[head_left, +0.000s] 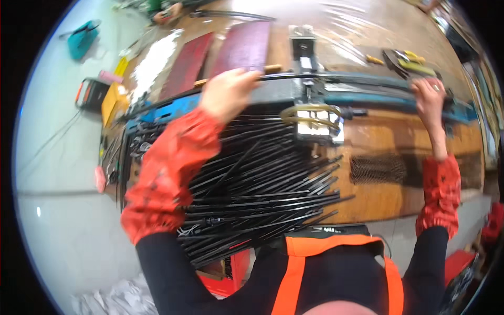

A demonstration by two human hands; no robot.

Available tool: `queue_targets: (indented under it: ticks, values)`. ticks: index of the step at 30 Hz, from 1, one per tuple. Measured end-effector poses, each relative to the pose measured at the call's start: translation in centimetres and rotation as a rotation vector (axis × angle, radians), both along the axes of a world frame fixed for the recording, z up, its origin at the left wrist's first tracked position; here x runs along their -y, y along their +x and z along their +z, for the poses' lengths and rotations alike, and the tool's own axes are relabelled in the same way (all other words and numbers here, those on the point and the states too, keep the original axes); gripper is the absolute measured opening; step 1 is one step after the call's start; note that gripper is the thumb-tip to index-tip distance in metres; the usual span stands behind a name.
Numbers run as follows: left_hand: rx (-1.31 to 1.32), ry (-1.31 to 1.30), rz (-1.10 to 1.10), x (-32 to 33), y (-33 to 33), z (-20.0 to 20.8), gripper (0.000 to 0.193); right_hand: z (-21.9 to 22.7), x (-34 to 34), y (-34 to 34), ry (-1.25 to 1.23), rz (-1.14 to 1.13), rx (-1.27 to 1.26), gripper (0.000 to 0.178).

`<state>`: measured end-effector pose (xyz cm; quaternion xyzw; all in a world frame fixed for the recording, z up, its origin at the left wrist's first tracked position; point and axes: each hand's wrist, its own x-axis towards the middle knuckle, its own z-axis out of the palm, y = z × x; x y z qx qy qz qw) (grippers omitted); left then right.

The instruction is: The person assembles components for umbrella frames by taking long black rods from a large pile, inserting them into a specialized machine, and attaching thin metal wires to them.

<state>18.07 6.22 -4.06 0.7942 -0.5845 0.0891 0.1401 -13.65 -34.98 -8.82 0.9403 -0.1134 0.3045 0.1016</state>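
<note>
My left hand (228, 94) is closed around a long thin black rod (286, 76) above a blue metal rail (178, 108). From there the rod runs rightward through a metal fixture (305, 63) that stands across the rail. At the rail's right end my right hand (430, 97) is closed, its fingers curled beside the far end of the black strips. What it grips is hidden by the fingers. Below the rail, a large heap of loose black rods (262, 184) lies between my arms. Red sleeve covers reach down both forearms.
Two dark red boards (242, 47) lie beyond the rail. Hand tools with yellow handles (412, 56) rest near my right hand. A clear hose (310, 114) loops around the fixture's front. A patch of dark mesh (378, 169) is on the wooden tabletop (367, 205). Another person's hand (168, 13) appears at the far left.
</note>
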Motion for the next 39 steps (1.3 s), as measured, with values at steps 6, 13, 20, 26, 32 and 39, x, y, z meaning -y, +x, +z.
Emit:
queue_targets:
  ticks: [6,13,20,26,32,39]
  values:
    - [-0.051,0.026,-0.030,5.5,0.0,-2.2,0.024,-2.0,2.4,-2.2,0.137,0.070,0.134,0.003]
    - [-0.193,-0.092,0.037,5.0,0.0,-2.9,0.028,-3.4,3.0,-1.1,0.230,0.082,0.176,0.010]
    - [-0.282,-0.187,0.024,6.5,-0.2,-4.6,0.025,-3.5,2.5,-0.7,0.197,0.074,0.213,0.013]
    - [-0.290,-0.194,-0.040,6.3,0.4,-3.6,0.027,-2.8,2.5,-2.7,0.150,0.043,0.212,0.009]
    - [-0.113,0.069,0.097,6.4,-0.9,-3.9,0.024,-0.4,-9.3,1.0,0.055,0.127,0.129,0.034]
    - [-0.008,-0.005,0.057,7.7,-1.3,-4.2,0.020,-2.5,-12.8,-1.2,0.319,0.187,0.119,0.027]
